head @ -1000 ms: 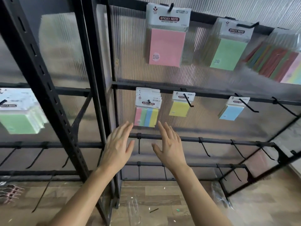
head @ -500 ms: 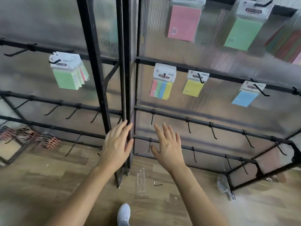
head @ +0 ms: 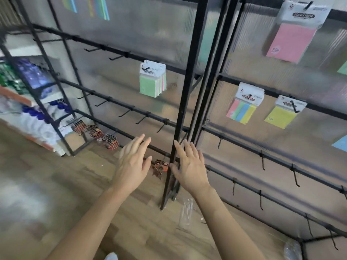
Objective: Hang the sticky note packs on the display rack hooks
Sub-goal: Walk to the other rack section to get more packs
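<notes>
Left hand [head: 132, 166] and right hand [head: 190, 170]: fingers spread flat, holding nothing, either side of the black upright post [head: 181, 109]. Beyond and above, the green sticky note pack [head: 149, 85] hangs vertically, nearer the left hand; the striped pack [head: 241, 111] hangs up-right. No loose pack visible.

wooden floor [head: 47, 184], ribbed translucent wall [head: 150, 34]

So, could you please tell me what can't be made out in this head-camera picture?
Head view only:
- Blue pack: cut off by the right edge.
- Striped packs, top left: cut off by the top edge, blurred.
- Shelf goods, far left: motion blur, kind unreadable.
- Red packets: blurred and too small to identify.
</notes>
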Available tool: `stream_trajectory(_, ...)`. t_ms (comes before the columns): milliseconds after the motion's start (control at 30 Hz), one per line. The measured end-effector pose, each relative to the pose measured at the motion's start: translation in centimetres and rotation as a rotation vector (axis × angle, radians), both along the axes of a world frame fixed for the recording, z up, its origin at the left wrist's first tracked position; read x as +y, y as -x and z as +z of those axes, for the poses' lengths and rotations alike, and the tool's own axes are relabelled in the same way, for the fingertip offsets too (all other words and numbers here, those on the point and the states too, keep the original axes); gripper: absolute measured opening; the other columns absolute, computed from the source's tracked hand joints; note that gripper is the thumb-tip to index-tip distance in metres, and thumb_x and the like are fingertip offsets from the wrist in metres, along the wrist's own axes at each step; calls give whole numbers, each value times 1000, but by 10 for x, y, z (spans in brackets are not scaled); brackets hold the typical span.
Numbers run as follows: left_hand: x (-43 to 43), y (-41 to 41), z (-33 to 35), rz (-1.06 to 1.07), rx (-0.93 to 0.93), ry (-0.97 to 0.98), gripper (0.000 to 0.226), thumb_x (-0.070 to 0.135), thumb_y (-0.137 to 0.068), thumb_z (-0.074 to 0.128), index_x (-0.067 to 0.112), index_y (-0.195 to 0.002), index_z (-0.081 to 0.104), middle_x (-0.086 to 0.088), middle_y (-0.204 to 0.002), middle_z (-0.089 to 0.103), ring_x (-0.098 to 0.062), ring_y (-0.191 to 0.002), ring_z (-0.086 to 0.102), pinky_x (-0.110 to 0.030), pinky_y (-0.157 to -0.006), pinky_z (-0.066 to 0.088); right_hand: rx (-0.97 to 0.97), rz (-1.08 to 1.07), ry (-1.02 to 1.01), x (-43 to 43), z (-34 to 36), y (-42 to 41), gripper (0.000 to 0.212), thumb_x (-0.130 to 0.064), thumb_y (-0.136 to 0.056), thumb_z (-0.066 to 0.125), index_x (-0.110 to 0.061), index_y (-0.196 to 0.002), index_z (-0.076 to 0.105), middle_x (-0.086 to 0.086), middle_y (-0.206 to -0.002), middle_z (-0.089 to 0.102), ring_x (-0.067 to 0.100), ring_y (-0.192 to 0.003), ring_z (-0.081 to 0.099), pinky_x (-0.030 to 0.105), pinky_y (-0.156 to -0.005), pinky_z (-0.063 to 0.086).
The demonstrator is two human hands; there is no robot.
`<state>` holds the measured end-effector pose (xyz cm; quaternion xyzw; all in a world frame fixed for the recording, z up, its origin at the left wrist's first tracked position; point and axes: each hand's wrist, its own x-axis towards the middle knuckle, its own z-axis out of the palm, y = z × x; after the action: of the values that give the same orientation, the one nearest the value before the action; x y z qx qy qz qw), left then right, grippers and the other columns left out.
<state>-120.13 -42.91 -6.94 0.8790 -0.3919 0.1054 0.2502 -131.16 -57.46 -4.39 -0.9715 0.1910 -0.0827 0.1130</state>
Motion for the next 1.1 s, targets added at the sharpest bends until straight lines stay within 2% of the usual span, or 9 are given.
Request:
stream_trajectory(233, 50, -67, 4, 73, -19, -24, 51, 36, -91, 35, 10, -133, 48, -11, -140, 45, -30, -128, 42, -45, -103, 32, -20, 88, 46, 39, 5, -78, 68, -32, -94, 44, -21, -149, 5, 9, -156, 4, 25, -144, 0, 37, -115, -5)
stream_trajectory(367, 76, -125, 15, 63, -2, -19, 47, 26, -94, 50, 13, -138, 42, -8, -146, 36, -27, -135, 33, -43, -108, 23, -53, 55, 56, 68, 10, -135, 66, -33, -95, 43, -23, -149, 5, 8, -157, 4, 26, -144, -1, 38, -115, -6)
stream_trajectory(433, 90, -156, 21, 44, -40, -23, 48, 23, -92, 55, 11, -136, 44, -10, -144, 39, -28, -133, 37, -44, -107, 25, -66, 41, 47, 84, 14, -165, 66, -32, -95, 43, -22, -149, 6, 8, -156, 5, 26, -144, 0, 39, -115, -6)
stream_trajectory(533, 116, -202, 30, 44, -57, -32, 45, 24, -92, 53, 11, -134, 47, -11, -141, 43, -31, -129, 41, -45, -104, 31, -105, 33, 31, 112, 21, -213, 67, -30, -93, 49, -20, -149, 12, 11, -156, 10, 29, -144, 5, 41, -115, -2)
stream_trajectory(667, 147, -258, 39, 47, -57, -25, 47, 29, -92, 49, 12, -136, 45, -9, -142, 41, -28, -130, 39, -46, -105, 31, -169, 22, 11, 146, 24, -267, 67, -26, -86, 59, -15, -145, 28, 17, -150, 26, 37, -140, 19, 48, -113, 7)
stream_trajectory(767, 158, -294, 45, 42, -54, -8, 48, 23, -90, 56, 10, -135, 45, -11, -142, 41, -30, -131, 38, -47, -105, 30, -130, 37, 43, 158, 31, -296, 68, -28, -89, 55, -17, -147, 21, 14, -153, 18, 34, -142, 13, 46, -114, 3)
stream_trajectory(867, 160, -322, 54, 48, -72, 32, 45, 29, -92, 47, 9, -132, 48, -13, -138, 46, -31, -127, 43, -46, -101, 35, -60, 46, 80, 158, 39, -324, 68, -33, -94, 45, -23, -149, 5, 8, -157, 3, 26, -144, -1, 41, -115, -4)
stream_trajectory(1000, 157, -361, 55, 35, -70, 48, 47, 30, -92, 50, 10, -135, 46, -11, -141, 43, -30, -130, 40, -45, -104, 31, -84, 25, 95, 154, 45, -370, 68, -32, -95, 43, -25, -149, 3, 7, -157, 2, 25, -144, -2, 40, -115, -5)
stream_trajectory(1100, 152, -397, 59, 41, -65, 71, 55, 43, -91, 34, 13, -136, 44, -9, -143, 40, -28, -131, 38, -45, -104, 32, -130, 25, 112, 147, 51, -409, 66, -31, -95, 44, -25, -149, 6, 7, -157, 5, 25, -144, 0, 38, -115, -5)
